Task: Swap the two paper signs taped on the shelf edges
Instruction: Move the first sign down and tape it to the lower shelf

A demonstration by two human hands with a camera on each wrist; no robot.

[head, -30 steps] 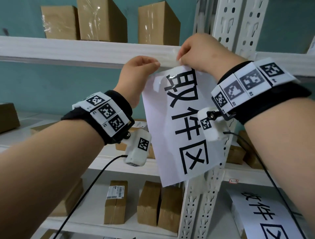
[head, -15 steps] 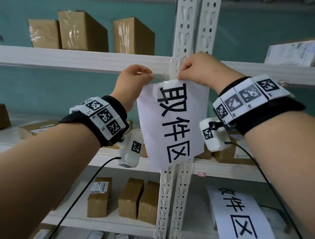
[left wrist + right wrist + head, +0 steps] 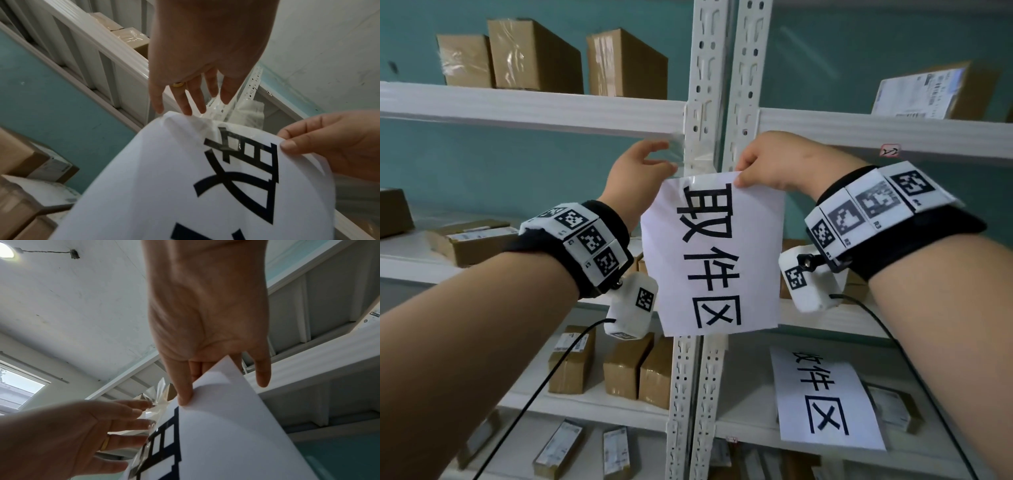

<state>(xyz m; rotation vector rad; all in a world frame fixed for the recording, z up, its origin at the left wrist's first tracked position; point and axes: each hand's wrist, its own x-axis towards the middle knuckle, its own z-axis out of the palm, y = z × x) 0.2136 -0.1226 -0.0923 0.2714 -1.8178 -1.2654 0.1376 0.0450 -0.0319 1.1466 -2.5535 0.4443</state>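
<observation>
While pinched by R hand [image 3: 774, 164], sign [image 3: 714, 257] hangs upright, long axis vertical

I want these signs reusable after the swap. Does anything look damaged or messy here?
Yes: the clear tape at the top left corner of the held sign is crumpled, beside the left hand.

Both my arms are raised mid-frame. My right hand [image 3: 774, 164] pinches with thumb and index, other fingers loose. My left hand [image 3: 640, 171] is open, fingers [image 3: 185, 104] straight and spread.
</observation>
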